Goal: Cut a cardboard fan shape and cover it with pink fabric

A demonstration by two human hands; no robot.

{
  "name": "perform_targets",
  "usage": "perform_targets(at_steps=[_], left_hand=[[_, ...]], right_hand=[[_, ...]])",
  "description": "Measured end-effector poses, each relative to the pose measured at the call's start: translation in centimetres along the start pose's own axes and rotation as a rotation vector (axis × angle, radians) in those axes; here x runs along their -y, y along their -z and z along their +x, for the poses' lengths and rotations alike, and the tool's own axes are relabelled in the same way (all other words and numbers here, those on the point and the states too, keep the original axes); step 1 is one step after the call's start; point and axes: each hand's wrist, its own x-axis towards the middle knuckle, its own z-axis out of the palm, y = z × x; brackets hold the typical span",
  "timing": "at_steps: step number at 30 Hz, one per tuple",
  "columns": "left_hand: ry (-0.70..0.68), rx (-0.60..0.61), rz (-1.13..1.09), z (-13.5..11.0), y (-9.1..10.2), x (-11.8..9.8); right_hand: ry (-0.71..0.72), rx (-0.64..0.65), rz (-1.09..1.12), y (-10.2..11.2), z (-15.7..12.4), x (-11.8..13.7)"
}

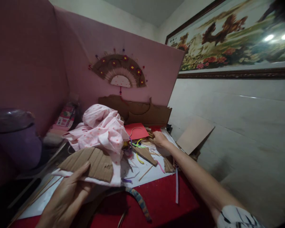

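My left hand (pixel 70 190) grips a half-round piece of brown corrugated cardboard (pixel 92 166), thumb on top and fingers beneath. White-pink fabric shows under the cardboard's lower edge. Just behind it lies a bunched pink cloth (pixel 102 126) with red dots. My right hand (pixel 159 139) reaches far across the table into a pile of craft scraps, its fingers curled down among thin sticks (pixel 150 147). What its fingertips pinch, if anything, is hidden. Beside that hand lies a red sheet of paper (pixel 136 130). Nearer are a pointed cardboard offcut (pixel 146 155) and a yellow pipe cleaner (pixel 139 159).
A decorated cardboard fan (pixel 120 68) hangs on the pink board (pixel 156 69). A torn cardboard strip (pixel 142 110) leans below it. At left stands a purple bin (pixel 19 142). White paper and a red cloth (pixel 161 202) cover the table; a patterned strip (pixel 140 201) lies in front.
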Motion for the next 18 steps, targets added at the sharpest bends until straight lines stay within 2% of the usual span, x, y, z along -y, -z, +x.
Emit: perform_targets(at_steps=[5, 9, 14, 18], left_hand=[[0.0, -0.025, 0.011, -0.2, -0.1, 0.1], [0.016, -0.024, 0.01, -0.2, 0.0, 0.1], [-0.013, 0.033, 0.031, 0.0, 0.3, 0.2], [0.003, 0.06, -0.009, 0.0, 0.3, 0.1]], right_hand=[[0.028, 0.045, -0.024, -0.8, 1.3, 0.8], [0.046, 0.074, -0.043, -0.1, 2.2, 0.9], [0.117, 0.071, -0.051, 3.4, 1.9, 0.8], [0.12, 0.077, -0.092, 7.7, -0.6, -0.7]])
